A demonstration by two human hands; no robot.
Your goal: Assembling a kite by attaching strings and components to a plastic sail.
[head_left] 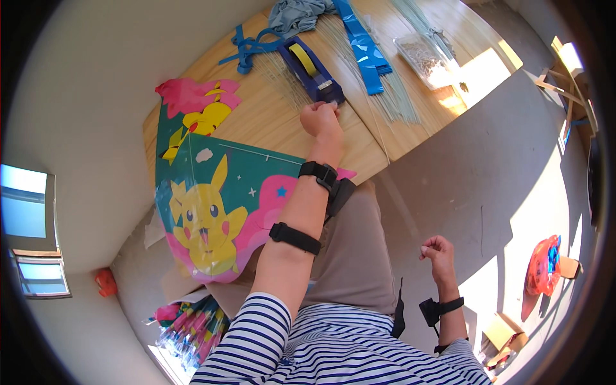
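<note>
Beside my lap, my right hand hangs over the floor, fingers curled; whether they pinch anything I cannot tell. The kite, thin glossy sheeting in green and pink with a yellow long-eared creature, lies partly on the wooden table, reaching past its edge toward me. Beyond, my left hand bends its fingers against the hard blue tape dispenser; I cannot tell whether they grip tape. Farther lies a shiny blue strip.
</note>
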